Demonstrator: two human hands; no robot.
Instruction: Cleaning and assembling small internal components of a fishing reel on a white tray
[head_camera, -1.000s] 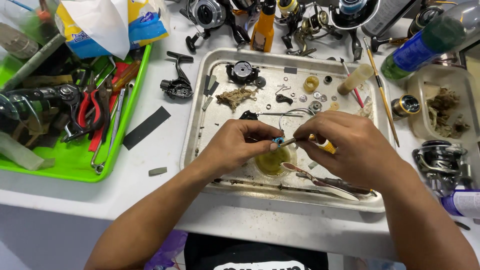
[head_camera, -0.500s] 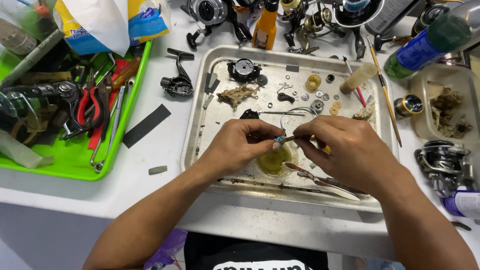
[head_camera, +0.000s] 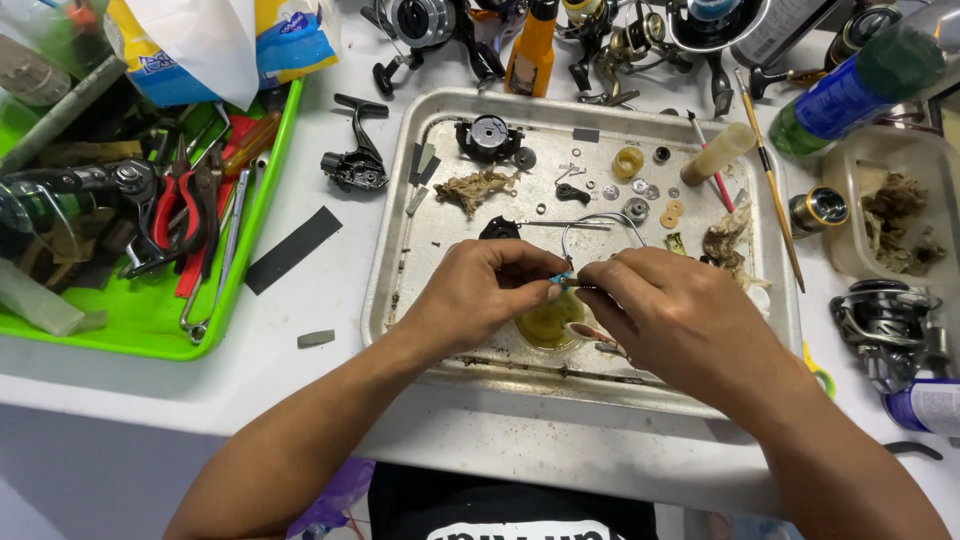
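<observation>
My left hand (head_camera: 478, 290) and my right hand (head_camera: 672, 308) meet over the metal tray (head_camera: 400, 240), fingertips pinched together on a small blue part (head_camera: 561, 279). A thin wire bail arm (head_camera: 600, 222) curves up just beyond the fingers. Under the hands sits a small dish of yellowish fluid (head_camera: 549, 322). Small washers, a yellow ring (head_camera: 628, 161) and a round black reel part (head_camera: 489, 137) lie on the far half of the tray. What else the right hand's palm covers is hidden.
A green tray (head_camera: 255, 250) of pliers and tools lies left. A black reel body (head_camera: 354, 165) and a black strip (head_camera: 293, 249) lie between the trays. Reels, an orange bottle (head_camera: 530, 45) and a green spray can (head_camera: 855, 85) crowd the back; a reel (head_camera: 885, 325) sits right.
Both hands stay pinched together over the dish; the yellow handle seen by my right hand a second ago is hidden now. Nothing else on the table has moved.
</observation>
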